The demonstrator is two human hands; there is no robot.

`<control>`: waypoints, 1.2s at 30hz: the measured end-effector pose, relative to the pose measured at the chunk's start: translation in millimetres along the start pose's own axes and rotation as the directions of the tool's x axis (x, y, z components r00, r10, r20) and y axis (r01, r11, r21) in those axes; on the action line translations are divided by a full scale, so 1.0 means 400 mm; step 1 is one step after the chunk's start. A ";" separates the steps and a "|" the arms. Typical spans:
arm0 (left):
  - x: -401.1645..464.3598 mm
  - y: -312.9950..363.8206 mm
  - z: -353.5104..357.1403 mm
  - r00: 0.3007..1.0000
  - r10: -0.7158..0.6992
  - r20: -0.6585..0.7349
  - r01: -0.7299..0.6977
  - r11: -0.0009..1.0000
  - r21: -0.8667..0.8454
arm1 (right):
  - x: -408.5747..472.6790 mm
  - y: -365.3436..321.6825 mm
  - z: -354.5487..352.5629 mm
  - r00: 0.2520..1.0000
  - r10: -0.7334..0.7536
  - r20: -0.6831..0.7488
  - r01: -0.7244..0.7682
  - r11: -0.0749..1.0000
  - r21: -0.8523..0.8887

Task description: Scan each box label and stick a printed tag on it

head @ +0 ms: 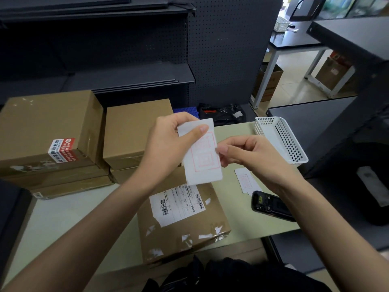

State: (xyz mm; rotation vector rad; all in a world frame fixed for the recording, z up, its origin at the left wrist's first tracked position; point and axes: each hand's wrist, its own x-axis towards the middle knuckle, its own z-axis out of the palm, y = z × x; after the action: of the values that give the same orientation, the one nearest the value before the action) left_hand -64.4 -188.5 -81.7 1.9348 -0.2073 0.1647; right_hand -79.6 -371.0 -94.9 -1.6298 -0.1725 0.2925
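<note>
Head view: only camera; it looks down over both forearms onto a pale worktop point(242, 216).
Left hand point(168, 144): pinches the top of a white tag strip point(203, 161) between thumb and fingers, holding it upright above the nearest box.
Right hand point(248, 153): fingers curled, fingertips nipping the strip's right edge, seemingly working a tag loose from its backing.
Tag strip: white paper with red-outlined printed squares; both hands are on it and it hangs clear of the cardboard.
Nearest box point(183, 224): brown carton lying flat at the front of the worktop, its shipping label point(176, 204) with barcodes facing up; I see no tag stuck on it.
Handheld scanner point(271, 206): dark, lying on the worktop just right of that box, in neither hand.
Spare tag piece point(245, 181): small printed scrap flat on the worktop, between scanner and basket.
White basket point(280, 138): perforated plastic, at the worktop's back right.
Stacked boxes point(84, 135): several brown cartons at back left; one bears a red-and-white seal sticker point(62, 150).
Progress: with the scanner put down, scanning of this box looks done; peeling and sticking remain, and the stack seems still to come.
</note>
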 end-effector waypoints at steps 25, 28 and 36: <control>0.124 -0.485 0.625 0.907 -0.383 0.175 0.266 0.844 0.466 | -0.014 0.618 -0.552 0.710 0.409 -0.573 -0.532 0.845 -0.057; 0.122 -0.538 0.664 0.886 -0.447 0.127 0.331 0.799 0.502 | 0.003 0.677 -0.594 0.713 0.451 -0.537 -0.581 0.809 -0.091; 0.149 -0.589 0.722 0.853 -0.520 0.049 0.422 0.741 0.522 | 0.043 0.746 -0.634 0.713 0.484 -0.507 -0.637 0.749 -0.180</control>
State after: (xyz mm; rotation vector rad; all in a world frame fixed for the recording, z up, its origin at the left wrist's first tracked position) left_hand 50.6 -377.3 -387.5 2.4541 0.2380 -0.3512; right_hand -8.3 -632.5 -378.1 -2.0335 0.6859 0.3768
